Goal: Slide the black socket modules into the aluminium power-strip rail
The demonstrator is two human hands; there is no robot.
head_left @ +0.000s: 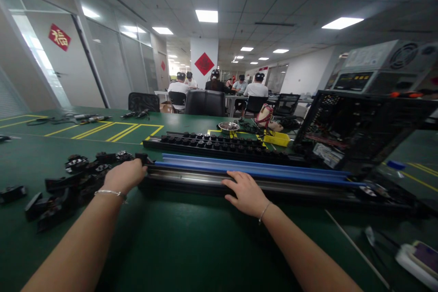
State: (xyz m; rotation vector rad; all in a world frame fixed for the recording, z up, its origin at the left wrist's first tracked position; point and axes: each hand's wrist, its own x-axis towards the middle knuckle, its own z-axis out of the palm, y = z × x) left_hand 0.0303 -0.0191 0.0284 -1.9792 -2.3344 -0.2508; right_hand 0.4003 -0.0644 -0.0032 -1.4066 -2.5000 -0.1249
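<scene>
Left hand (125, 175) is sitting curled at the left end of the black rail (191, 180), can't tell what it's pinching; right hand (247, 194) is resting spread farther right, blue strip (253, 166) lying just beyond. Apparently steadying; next move likely calling for even hold.

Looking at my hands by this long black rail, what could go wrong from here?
The rail might slip: your right hand is spread at it, not wrapped around. The blue strip sits right behind and might get knocked. Loose black parts lie close to your left hand, so a sideways move might scatter them.
</scene>
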